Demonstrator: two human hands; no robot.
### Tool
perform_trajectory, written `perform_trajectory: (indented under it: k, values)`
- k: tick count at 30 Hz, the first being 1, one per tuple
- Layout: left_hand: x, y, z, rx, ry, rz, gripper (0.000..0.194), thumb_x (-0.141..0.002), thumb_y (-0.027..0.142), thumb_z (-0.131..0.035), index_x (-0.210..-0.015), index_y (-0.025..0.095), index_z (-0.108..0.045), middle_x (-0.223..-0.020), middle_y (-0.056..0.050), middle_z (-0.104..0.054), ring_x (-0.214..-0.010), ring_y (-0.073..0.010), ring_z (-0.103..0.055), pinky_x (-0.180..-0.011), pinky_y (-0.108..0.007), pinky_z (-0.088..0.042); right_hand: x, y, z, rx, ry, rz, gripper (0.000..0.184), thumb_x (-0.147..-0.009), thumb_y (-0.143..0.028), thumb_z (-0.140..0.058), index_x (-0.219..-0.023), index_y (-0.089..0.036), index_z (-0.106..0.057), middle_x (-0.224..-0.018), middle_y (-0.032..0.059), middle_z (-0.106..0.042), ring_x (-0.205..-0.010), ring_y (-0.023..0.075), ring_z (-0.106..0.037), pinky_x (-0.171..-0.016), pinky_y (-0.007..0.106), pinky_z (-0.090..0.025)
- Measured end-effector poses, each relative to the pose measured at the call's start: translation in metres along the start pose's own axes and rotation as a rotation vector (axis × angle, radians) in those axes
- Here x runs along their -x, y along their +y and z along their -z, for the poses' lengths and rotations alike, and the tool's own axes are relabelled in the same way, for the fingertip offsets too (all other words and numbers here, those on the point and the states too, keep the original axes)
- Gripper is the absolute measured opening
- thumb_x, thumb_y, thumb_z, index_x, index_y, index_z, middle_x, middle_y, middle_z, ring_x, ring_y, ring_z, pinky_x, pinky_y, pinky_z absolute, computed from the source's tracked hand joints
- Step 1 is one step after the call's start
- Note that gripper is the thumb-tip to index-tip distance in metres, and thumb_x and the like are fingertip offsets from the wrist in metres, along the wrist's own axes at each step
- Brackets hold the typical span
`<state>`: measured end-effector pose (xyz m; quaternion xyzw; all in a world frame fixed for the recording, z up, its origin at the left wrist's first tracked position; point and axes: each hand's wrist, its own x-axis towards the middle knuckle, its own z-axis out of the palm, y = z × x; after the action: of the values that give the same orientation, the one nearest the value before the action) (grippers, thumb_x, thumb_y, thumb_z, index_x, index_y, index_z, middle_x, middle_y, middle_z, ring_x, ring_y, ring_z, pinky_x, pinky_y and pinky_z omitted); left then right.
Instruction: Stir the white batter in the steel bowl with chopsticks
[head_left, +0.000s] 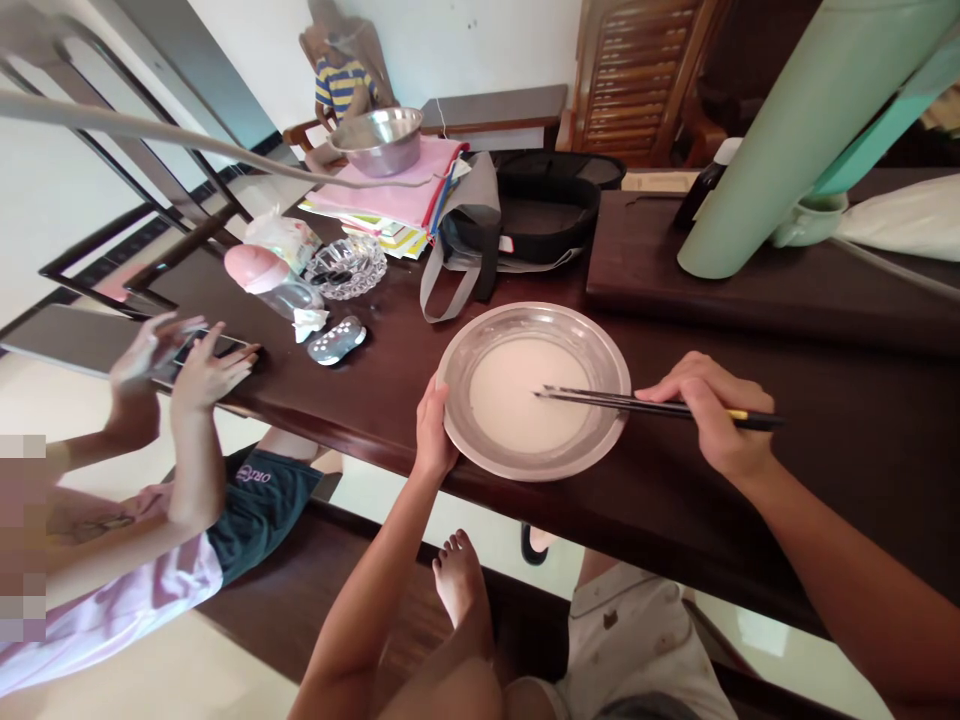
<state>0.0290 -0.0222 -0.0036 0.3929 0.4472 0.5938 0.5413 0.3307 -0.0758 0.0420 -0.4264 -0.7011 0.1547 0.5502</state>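
Observation:
A round metal bowl (pixel 609 345) stands on the dark wooden table, near its front edge. Smooth white liquid (pixel 517 405) covers its bottom. My left hand (pixel 433 425) grips the bowl's left rim, its thumb side showing and the other fingers partly hidden. My right hand (pixel 724 415), to the right of the bowl, is closed around a pair of black chopsticks (pixel 637 403) with a yellow band near the thick end. Their tips reach over the rim and touch the white liquid near the middle of the bowl.
Left on the table are a glass ashtray (pixel 349 268), a pink-capped bottle (pixel 262 275) and a grey patterned object (pixel 337 341). Behind stand a black-and-grey bag (pixel 540 215), stacked books and another metal bowl (pixel 382 140). A green cylinder (pixel 795 150) rises right. Another person's hands (pixel 202 365) touch a phone.

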Motion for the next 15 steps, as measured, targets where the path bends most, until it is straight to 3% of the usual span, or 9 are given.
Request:
perform_trajectory:
  k: [2,7,9,13,15]
  values:
    - [0.0,0.0,0.0,-0.007,0.001,-0.004,0.045,-0.084,0.047,-0.067,-0.119,0.019,-0.072,-0.12,-0.008,-0.074,-0.115,-0.03,-0.065,-0.099,-0.039,-0.052,0.001,0.0,0.0,-0.067,0.006,0.007,0.032,-0.097,-0.016,-0.047,-0.082,-0.026,-0.074,-0.075,0.0016,-0.075,-0.064,0.019,-0.059,-0.063,0.04,-0.043]
    - [0.0,0.0,0.001,-0.026,0.008,-0.006,0.046,-0.085,0.047,-0.066,-0.121,0.019,-0.071,-0.122,-0.009,-0.073,-0.116,-0.0302,-0.065,-0.098,-0.039,-0.052,0.001,-0.007,-0.01,0.036,-0.233,0.043,0.019,-0.093,-0.015,-0.057,-0.093,-0.025,-0.073,-0.094,0.0017,-0.079,-0.079,0.0198,-0.065,-0.073,0.039,-0.049]
    - [0.0,0.0,0.002,-0.034,0.005,-0.004,0.047,-0.085,0.048,-0.065,-0.123,0.019,-0.07,-0.123,-0.009,-0.072,-0.117,-0.0302,-0.064,-0.099,-0.039,-0.052,0.0,-0.006,-0.009,0.078,-0.198,0.041,0.018,-0.092,-0.015,-0.059,-0.094,-0.026,-0.073,-0.094,0.0018,-0.079,-0.08,0.02,-0.065,-0.074,0.04,-0.049]
    - [0.0,0.0,0.0,-0.025,-0.008,-0.009,0.046,-0.085,0.047,-0.065,-0.121,0.019,-0.071,-0.123,-0.008,-0.073,-0.116,-0.0302,-0.065,-0.099,-0.04,-0.052,0.001,-0.001,0.0,0.003,-0.004,-0.033,0.03,-0.097,-0.017,-0.049,-0.087,-0.027,-0.075,-0.078,0.0009,-0.076,-0.066,0.0191,-0.061,-0.065,0.04,-0.044]
    - [0.0,0.0,0.0,-0.025,-0.005,-0.012,0.046,-0.085,0.047,-0.065,-0.121,0.019,-0.071,-0.122,-0.008,-0.073,-0.116,-0.0302,-0.065,-0.099,-0.04,-0.052,0.001,-0.001,0.0,-0.052,-0.015,-0.053,0.033,-0.098,-0.019,-0.047,-0.083,-0.028,-0.075,-0.075,-0.0001,-0.075,-0.064,0.0188,-0.06,-0.063,0.039,-0.044]
